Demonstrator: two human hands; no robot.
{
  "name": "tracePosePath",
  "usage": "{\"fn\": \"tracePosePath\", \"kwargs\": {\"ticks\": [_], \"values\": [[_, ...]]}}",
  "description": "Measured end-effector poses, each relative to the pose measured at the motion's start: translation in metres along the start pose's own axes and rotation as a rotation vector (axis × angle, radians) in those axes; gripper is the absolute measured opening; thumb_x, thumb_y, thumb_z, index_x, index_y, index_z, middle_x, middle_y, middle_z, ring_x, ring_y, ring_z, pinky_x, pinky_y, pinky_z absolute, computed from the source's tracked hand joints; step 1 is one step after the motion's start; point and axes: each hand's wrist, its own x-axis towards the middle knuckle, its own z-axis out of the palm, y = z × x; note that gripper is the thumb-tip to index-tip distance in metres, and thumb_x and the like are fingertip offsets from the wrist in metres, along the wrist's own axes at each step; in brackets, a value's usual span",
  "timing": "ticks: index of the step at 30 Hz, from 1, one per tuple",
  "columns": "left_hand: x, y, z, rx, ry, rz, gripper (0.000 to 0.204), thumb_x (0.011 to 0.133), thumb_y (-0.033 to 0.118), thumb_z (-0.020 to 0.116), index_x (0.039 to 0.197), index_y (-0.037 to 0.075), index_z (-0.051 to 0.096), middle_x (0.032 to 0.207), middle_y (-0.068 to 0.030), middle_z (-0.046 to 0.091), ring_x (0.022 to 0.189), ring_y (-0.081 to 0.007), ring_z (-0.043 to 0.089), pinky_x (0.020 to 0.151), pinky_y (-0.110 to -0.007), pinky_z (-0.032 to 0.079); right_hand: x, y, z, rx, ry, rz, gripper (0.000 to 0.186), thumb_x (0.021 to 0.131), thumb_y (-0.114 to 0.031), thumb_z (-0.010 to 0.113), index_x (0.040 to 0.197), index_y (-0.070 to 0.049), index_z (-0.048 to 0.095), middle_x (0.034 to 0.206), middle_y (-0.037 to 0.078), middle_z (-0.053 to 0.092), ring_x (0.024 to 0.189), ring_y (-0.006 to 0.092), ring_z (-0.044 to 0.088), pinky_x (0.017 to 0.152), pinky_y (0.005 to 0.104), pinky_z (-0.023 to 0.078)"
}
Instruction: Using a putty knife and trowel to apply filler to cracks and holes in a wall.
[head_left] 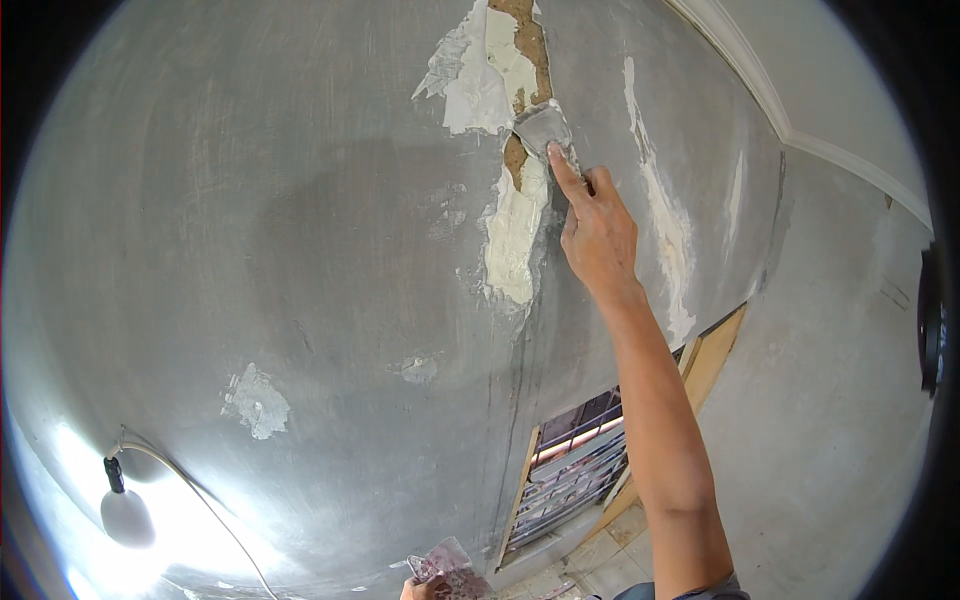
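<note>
My right hand (603, 235) reaches up the grey wall (350, 200), gripping a putty knife (543, 126) with the forefinger stretched along it. The flat blade rests against the wall at a vertical crack. Brown bare material (533, 45) shows in the crack above the blade and just below it. White filler (470, 90) is spread at the upper left, and a cream strip of filler (515, 245) runs down beneath. At the bottom edge, my left hand (420, 591), partly cut off, holds a smeared flat plate (455, 566) whose exact kind is unclear.
A lit bulb (127, 518) hangs by its cord (205, 495) at lower left. Below my right arm is a barred window opening (575, 465) beside a wooden frame (712, 355). White streaks (665, 220) mark the wall further right. Cornice (790, 135) runs along the ceiling.
</note>
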Motion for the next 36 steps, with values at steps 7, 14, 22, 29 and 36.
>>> {"fn": "tracePosePath", "kwargs": {"ticks": [7,14,22,29,36], "values": [[0.004,-0.005,-0.009,0.042,0.043,-0.051,0.022,0.089,0.015,0.064,0.098,-0.005,0.064,0.085,-0.0120,0.067,0.071,-0.0220,0.063,0.063,-0.033,0.050,-0.027,0.013,0.003,-0.090,-0.046,0.027,0.070,0.077,0.006,0.060,0.136,-0.030,0.051,0.085,0.005,0.048,0.076,0.0207,0.057,0.060,0.0327,0.051],[0.001,0.004,-0.001,0.076,0.020,-0.017,0.024,0.089,0.016,0.064,0.101,-0.005,0.064,0.085,-0.0112,0.067,0.073,-0.0207,0.062,0.066,-0.033,0.049,-0.081,0.020,0.002,0.005,-0.054,0.096,0.072,0.075,0.008,0.060,0.138,-0.026,0.049,0.085,0.007,0.049,0.067,0.0217,0.057,0.060,0.0342,0.051],[-0.001,-0.002,-0.003,0.049,0.018,-0.034,0.024,0.089,0.017,0.064,0.100,-0.004,0.064,0.084,-0.0103,0.067,0.069,-0.0197,0.062,0.061,-0.033,0.048,-0.022,0.014,-0.009,0.100,0.058,0.146,0.071,0.076,0.008,0.058,0.138,-0.024,0.049,0.088,0.008,0.051,0.067,0.0239,0.059,0.061,0.0351,0.052],[-0.004,-0.009,-0.006,0.002,0.034,-0.028,0.019,0.088,0.015,0.064,0.093,-0.004,0.064,0.078,-0.0093,0.064,0.066,-0.0202,0.061,0.061,-0.034,0.048,-0.018,-0.005,-0.002,-0.062,-0.035,0.176,0.065,0.079,0.002,0.058,0.137,-0.023,0.050,0.088,0.010,0.050,0.070,0.0257,0.061,0.059,0.0374,0.052],[-0.002,0.001,0.000,0.019,0.029,-0.039,0.024,0.088,0.015,0.064,0.100,-0.006,0.064,0.085,-0.0124,0.067,0.071,-0.0221,0.063,0.063,-0.035,0.049,-0.063,-0.009,-0.025,0.073,-0.121,0.239,0.059,0.080,0.000,0.058,0.135,-0.019,0.052,0.089,0.010,0.052,0.067,0.0274,0.062,0.060,0.0378,0.052]]}}
